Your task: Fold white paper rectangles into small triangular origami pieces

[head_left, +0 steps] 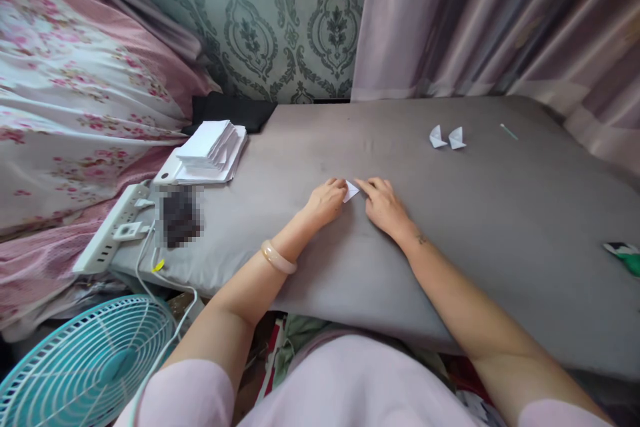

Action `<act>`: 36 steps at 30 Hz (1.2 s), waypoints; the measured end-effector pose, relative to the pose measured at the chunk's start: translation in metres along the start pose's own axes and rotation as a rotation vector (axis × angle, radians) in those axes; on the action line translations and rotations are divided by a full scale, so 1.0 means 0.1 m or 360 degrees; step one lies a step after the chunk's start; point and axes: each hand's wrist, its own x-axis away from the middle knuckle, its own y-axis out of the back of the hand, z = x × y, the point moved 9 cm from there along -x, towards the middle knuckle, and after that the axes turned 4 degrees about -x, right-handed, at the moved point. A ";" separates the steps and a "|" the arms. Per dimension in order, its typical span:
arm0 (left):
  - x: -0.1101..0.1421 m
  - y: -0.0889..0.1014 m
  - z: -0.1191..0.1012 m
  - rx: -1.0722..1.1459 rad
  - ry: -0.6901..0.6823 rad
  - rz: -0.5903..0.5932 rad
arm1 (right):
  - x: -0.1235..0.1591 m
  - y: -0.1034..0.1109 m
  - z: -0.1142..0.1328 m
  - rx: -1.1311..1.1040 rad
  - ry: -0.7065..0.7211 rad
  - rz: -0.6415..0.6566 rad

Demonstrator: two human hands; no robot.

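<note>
A small piece of folded white paper lies on the grey cloth-covered table between my two hands. My left hand is closed on its left side, with the fingertips curled down over the paper and hiding part of it. To the right is my right hand, its index finger stretched out to the paper's upper right edge; whether the fingertip touches it I cannot tell. Two folded white paper boats stand side by side toward the back right.
A stack of white paper sits at the back left, near a black cloth. Along the left edge are a power strip with cables and a blurred dark object. A turquoise fan stands below. A thin stick lies back right.
</note>
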 end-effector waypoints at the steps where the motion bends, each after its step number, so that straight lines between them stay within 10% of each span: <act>1: 0.00 0.00 0.00 0.0030 -0.0009 0.0008 | 0.01 -0.01 0.05 0.0059 0.0040 0.0036; 16: -0.14 -0.08 0.41 0.0687 0.0325 -0.0400 | -0.01 -0.02 0.00 -0.0049 -0.0017 0.0075; 31: -0.02 -0.11 0.48 0.1072 0.0314 -0.0295 | -0.08 -0.07 -0.14 -0.0480 -0.0105 -0.0095; 36: 0.08 -0.23 0.54 0.1847 0.0541 -0.0175 | -0.10 -0.08 -0.24 -0.1004 -0.0322 -0.0205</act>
